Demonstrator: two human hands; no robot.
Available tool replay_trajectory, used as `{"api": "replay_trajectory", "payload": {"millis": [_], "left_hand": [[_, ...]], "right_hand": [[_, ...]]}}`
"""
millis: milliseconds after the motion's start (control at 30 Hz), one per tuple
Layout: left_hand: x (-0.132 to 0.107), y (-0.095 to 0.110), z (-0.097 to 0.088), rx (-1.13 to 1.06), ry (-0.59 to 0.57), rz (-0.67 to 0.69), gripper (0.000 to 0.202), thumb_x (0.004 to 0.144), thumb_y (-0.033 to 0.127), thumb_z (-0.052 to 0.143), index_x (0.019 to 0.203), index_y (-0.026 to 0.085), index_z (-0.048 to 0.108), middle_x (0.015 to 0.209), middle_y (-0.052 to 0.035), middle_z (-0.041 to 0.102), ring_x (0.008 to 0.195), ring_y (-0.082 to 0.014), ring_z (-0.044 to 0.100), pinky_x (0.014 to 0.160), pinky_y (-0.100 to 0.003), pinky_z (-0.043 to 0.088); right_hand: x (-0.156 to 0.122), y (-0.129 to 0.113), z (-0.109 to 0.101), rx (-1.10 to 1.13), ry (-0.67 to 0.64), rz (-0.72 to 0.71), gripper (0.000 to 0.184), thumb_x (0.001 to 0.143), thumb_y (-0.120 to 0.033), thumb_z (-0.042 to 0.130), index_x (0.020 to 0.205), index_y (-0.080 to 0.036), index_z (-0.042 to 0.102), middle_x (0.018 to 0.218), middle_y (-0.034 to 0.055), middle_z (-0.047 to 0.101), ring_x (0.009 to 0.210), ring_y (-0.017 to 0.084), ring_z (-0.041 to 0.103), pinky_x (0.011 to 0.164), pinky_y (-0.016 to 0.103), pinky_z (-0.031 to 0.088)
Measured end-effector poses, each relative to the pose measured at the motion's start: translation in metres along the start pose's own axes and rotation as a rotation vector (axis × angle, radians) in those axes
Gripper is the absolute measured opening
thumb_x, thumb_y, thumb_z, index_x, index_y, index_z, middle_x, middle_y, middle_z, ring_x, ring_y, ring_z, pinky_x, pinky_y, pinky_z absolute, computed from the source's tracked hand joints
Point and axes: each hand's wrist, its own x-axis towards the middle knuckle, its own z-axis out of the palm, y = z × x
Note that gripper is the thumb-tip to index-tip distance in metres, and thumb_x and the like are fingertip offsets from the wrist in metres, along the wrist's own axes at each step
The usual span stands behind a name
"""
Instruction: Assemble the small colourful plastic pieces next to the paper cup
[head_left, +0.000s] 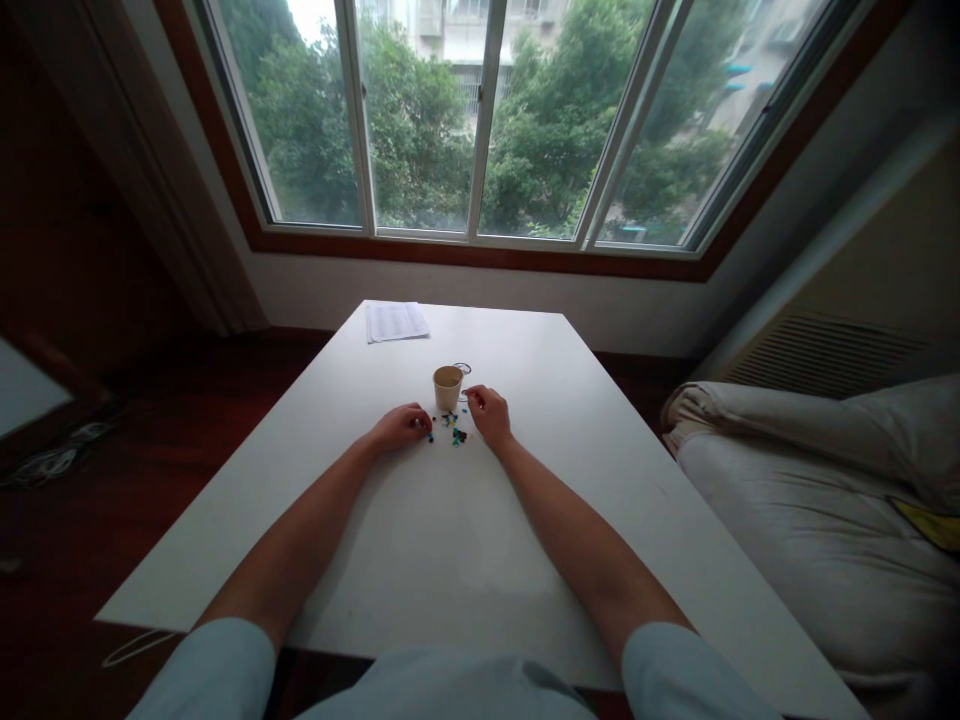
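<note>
A small tan paper cup [448, 392] stands upright on the white table in front of me. Several tiny beads [456, 436] in blue, green, yellow and dark colours lie scattered just before it. My left hand [405, 426] rests at the left of the beads with its fingers curled in; a few beads lie by its fingertips, and whatever they hold is too small to name. Beside the cup's right side, my right hand [490, 412] has thumb and fingers pinched together, their contents unclear. A thin dark loop of cord [463, 369] lies partly behind the cup.
Printed paper sheets [396, 321] lie at the far left corner of the white table [450, 560]. A cushioned sofa [780, 520] stands along the right side. Beyond the table is a wide window [472, 130]. Cables [56, 460] lie on the floor at left.
</note>
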Motion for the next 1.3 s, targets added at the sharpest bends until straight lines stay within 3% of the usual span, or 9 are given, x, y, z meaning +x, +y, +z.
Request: {"api": "replay_trajectory", "payload": {"millis": [200,400,600,733,833,1000,1133,1300], "left_hand": [[0.002,-0.004,0.009,0.014,0.115,-0.033,0.017,0.084,0.028,0.065,0.093,0.023,0.079,0.095,-0.0027,0.068,0.075,-0.0142,0.059,0.075,-0.027,0.051],[0.006,-0.005,0.014,-0.107,0.315,-0.130,0.018,0.088,0.032,0.061,0.095,0.022,0.074,0.092,-0.0028,0.073,0.080,-0.0156,0.063,0.074,-0.028,0.050],[0.017,0.009,0.020,-0.433,0.428,-0.121,0.013,0.084,0.029,0.056,0.090,0.019,0.062,0.085,-0.0030,0.071,0.075,-0.0146,0.063,0.073,-0.029,0.054],[0.028,0.024,0.015,-0.470,0.502,-0.100,0.012,0.083,0.026,0.051,0.090,0.020,0.058,0.086,-0.0027,0.068,0.073,-0.0139,0.062,0.073,-0.029,0.055],[0.038,0.035,0.004,-0.405,0.596,-0.075,0.013,0.086,0.027,0.052,0.094,0.021,0.059,0.084,-0.0016,0.067,0.077,-0.0155,0.062,0.073,-0.029,0.053],[0.056,0.051,-0.011,-0.075,0.711,-0.002,0.013,0.092,0.023,0.053,0.097,0.021,0.066,0.096,-0.0048,0.070,0.088,-0.0184,0.062,0.082,-0.033,0.051],[0.069,0.058,-0.006,0.091,0.698,0.029,0.013,0.096,0.020,0.054,0.094,0.020,0.067,0.098,-0.0077,0.070,0.097,-0.0226,0.060,0.093,-0.039,0.048],[0.071,0.056,0.010,0.171,0.675,-0.041,0.016,0.099,0.021,0.053,0.095,0.022,0.069,0.104,-0.0087,0.072,0.107,-0.0260,0.058,0.101,-0.042,0.045]], "right_hand": [[0.000,0.000,0.001,-0.015,-0.016,0.023,0.024,0.091,-0.025,0.053,0.095,-0.021,0.076,0.077,0.0035,0.069,0.073,0.019,0.060,0.075,0.031,0.048],[-0.001,0.002,0.001,-0.007,-0.062,0.031,0.024,0.091,-0.025,0.053,0.096,-0.021,0.077,0.079,0.0027,0.071,0.073,0.018,0.061,0.074,0.029,0.048],[-0.002,0.007,0.004,0.007,-0.107,0.026,0.023,0.092,-0.025,0.055,0.098,-0.021,0.077,0.075,0.0007,0.069,0.071,0.017,0.061,0.071,0.027,0.046],[-0.001,0.009,0.006,0.012,-0.108,0.021,0.022,0.092,-0.025,0.055,0.097,-0.021,0.077,0.073,0.0004,0.067,0.070,0.017,0.061,0.069,0.026,0.045],[-0.002,0.008,0.007,-0.001,-0.113,0.013,0.022,0.092,-0.024,0.055,0.097,-0.022,0.077,0.075,0.0009,0.068,0.071,0.017,0.060,0.070,0.027,0.045],[-0.003,0.007,0.007,-0.017,-0.109,-0.029,0.022,0.093,-0.025,0.055,0.096,-0.022,0.077,0.076,0.0015,0.067,0.072,0.018,0.059,0.071,0.028,0.044],[-0.002,0.008,0.008,-0.014,-0.115,-0.044,0.022,0.094,-0.025,0.055,0.095,-0.023,0.077,0.073,0.0005,0.065,0.070,0.017,0.057,0.070,0.027,0.043],[-0.004,0.006,0.007,-0.019,-0.125,-0.026,0.022,0.094,-0.024,0.054,0.096,-0.024,0.076,0.074,0.0002,0.065,0.070,0.017,0.058,0.070,0.028,0.044]]}}
